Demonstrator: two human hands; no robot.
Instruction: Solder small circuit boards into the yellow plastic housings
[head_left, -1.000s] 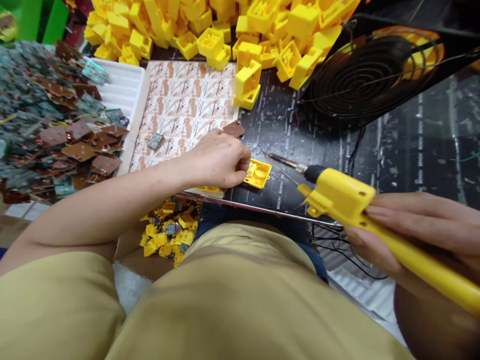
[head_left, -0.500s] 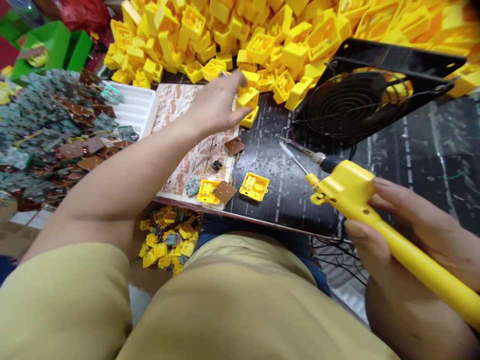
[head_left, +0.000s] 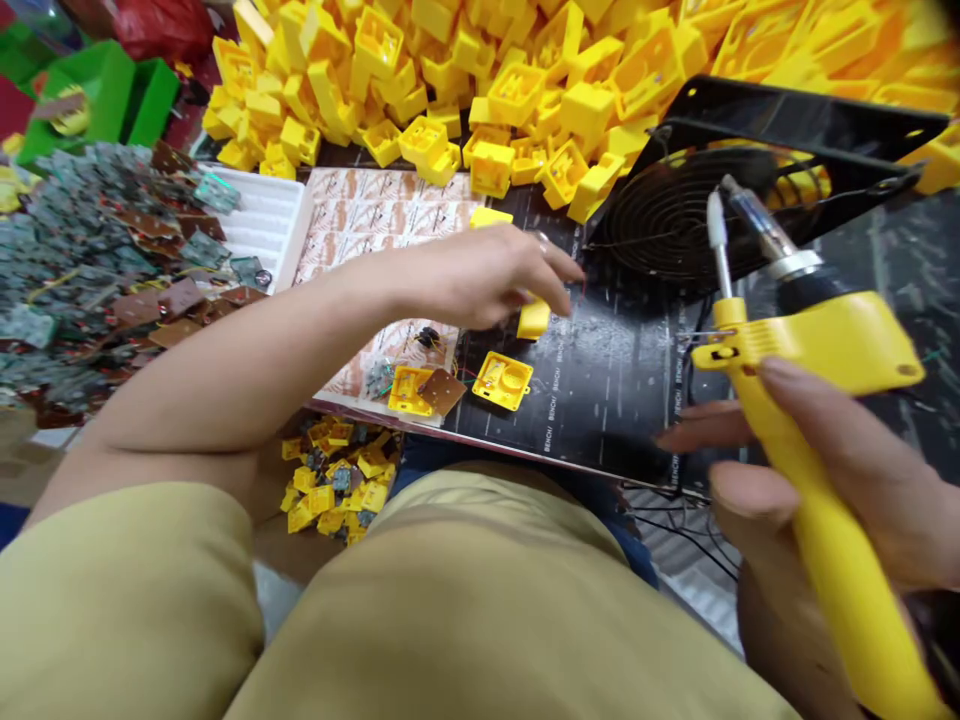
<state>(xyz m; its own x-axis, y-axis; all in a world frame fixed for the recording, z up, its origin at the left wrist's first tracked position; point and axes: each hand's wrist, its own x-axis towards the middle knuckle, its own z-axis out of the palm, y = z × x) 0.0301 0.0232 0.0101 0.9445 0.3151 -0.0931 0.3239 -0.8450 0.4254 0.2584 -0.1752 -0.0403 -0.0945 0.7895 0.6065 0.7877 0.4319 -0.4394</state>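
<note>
My left hand (head_left: 499, 275) reaches across the bench with fingers curled down over a small yellow plastic case (head_left: 534, 319), which shows below the fingers. Part of that case is hidden by the hand. My right hand (head_left: 840, 480) is closed around the yellow handle of a soldering gun (head_left: 840, 340), its metal tip and a white-tipped feed tube pointing up and away. Below my left hand lies an open yellow case half (head_left: 504, 381) with a round recess. Beside it, a brown circuit board (head_left: 442, 391) overlaps another yellow case half (head_left: 409, 388).
A large heap of yellow cases (head_left: 517, 90) fills the back. A black fan (head_left: 697, 215) stands at the right rear. Circuit boards (head_left: 112, 260) are piled left beside a white tray (head_left: 274, 220). Below the bench edge sits a box of yellow parts (head_left: 337, 480).
My left hand has come from the heap toward the bench middle with a yellow case under its fingers. My right hand has swung the soldering gun more upright and to the right.
</note>
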